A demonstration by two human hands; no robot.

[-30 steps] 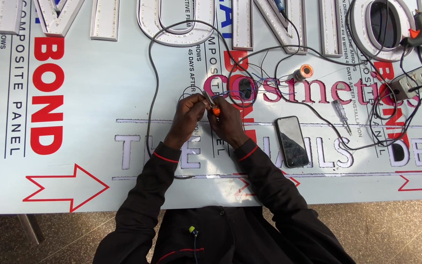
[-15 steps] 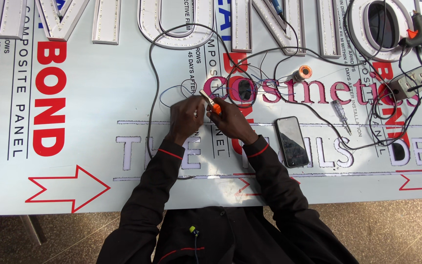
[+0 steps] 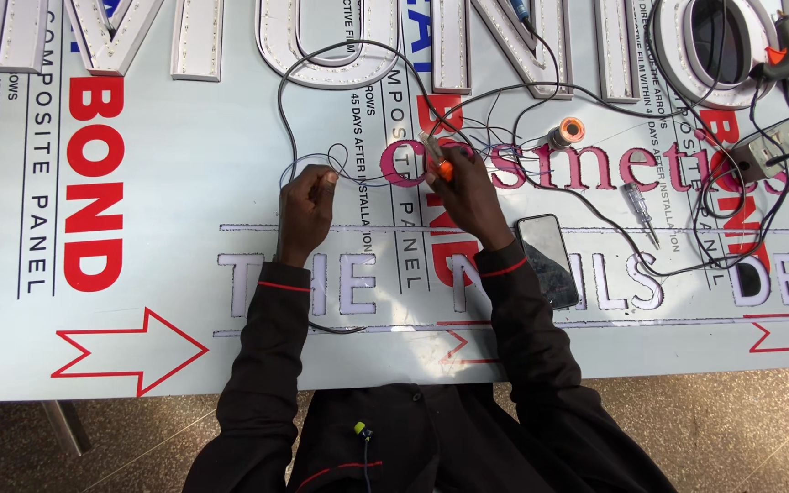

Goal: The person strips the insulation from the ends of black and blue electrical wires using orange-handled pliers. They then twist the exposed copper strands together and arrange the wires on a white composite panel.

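My left hand (image 3: 306,208) is closed on a thin black wire (image 3: 287,100) that loops up across the panel. My right hand (image 3: 468,194) grips a small orange-handled tool (image 3: 441,165), its tip pointing up-left over the pink cut-out lettering (image 3: 586,167). The two hands are apart, about a hand's width between them. Both rest on a white composite sign panel (image 3: 175,210) covered with red and black print. Dark sleeves with red trim cover my forearms.
White channel letters (image 3: 321,46) lie along the far edge. A black phone (image 3: 549,258) lies right of my right hand. A screwdriver (image 3: 637,209), a solder spool (image 3: 564,134), a glue gun (image 3: 787,50) and a grey socket box (image 3: 760,153) sit at the right among tangled cables.
My hands, which were close together at the tool, have parted: the left hand has drawn left with the wire, and the right hand stays by the pink lettering.
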